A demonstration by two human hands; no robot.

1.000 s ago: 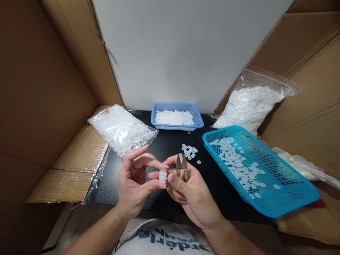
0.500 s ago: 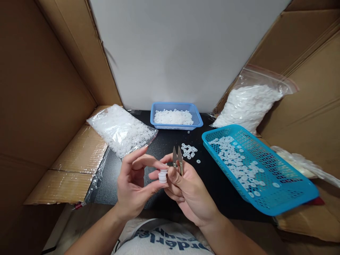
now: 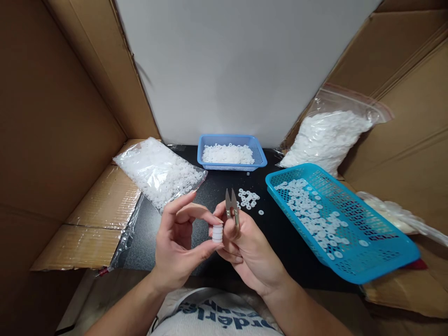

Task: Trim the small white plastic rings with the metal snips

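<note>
Between its thumb and index finger, my left hand (image 3: 184, 238) pinches a short upright stack of white discs (image 3: 217, 233). My right hand (image 3: 248, 247) is closed round small metal thread snips (image 3: 232, 207), whose blades point up and away from me. Its fingers reach behind the stack, and whether they touch it is hidden. Just beyond the snips, a loose pile of white rings (image 3: 249, 199) lies on the black table (image 3: 206, 189). One single ring (image 3: 261, 212) sits apart to the right.
A small blue basket (image 3: 232, 166) of white pieces stands at the back. To the right is a larger turquoise basket (image 3: 378, 270) with white rings. Clear bags of white pieces lie left (image 3: 157, 172) and back right (image 3: 325, 137). Cardboard walls (image 3: 70, 93) flank the table.
The snips' blades have come closer together and tilted slightly left. The disc stack has straightened and shifted a little to the right between my left fingertips.
</note>
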